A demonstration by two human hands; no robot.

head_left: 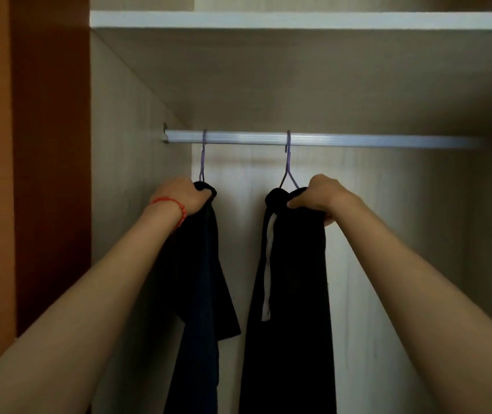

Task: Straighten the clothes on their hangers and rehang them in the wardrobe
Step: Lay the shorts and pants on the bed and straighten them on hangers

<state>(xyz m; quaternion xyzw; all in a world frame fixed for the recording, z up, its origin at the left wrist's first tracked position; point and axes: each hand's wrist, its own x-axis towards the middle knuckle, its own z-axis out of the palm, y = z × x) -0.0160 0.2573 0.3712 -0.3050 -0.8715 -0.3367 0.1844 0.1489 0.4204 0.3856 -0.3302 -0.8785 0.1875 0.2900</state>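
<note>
Two dark garments hang on purple hangers from the silver wardrobe rail (358, 140). The left garment (205, 279) is black and dark blue, on the left hanger (202, 162). The right garment (295, 294) is black with a white drawstring, on the right hanger (288, 162). My left hand (183, 197), with a red bracelet at the wrist, grips the top of the left garment at the hanger's shoulder. Gripping the top right shoulder of the other garment is my right hand (318, 197). Both hanger hooks sit over the rail.
The wardrobe's pale side wall (131, 174) stands close on the left, with an orange-brown panel (29, 174) beyond it. A white shelf (298, 20) runs above the rail. To the right of the garments, the rail carries nothing.
</note>
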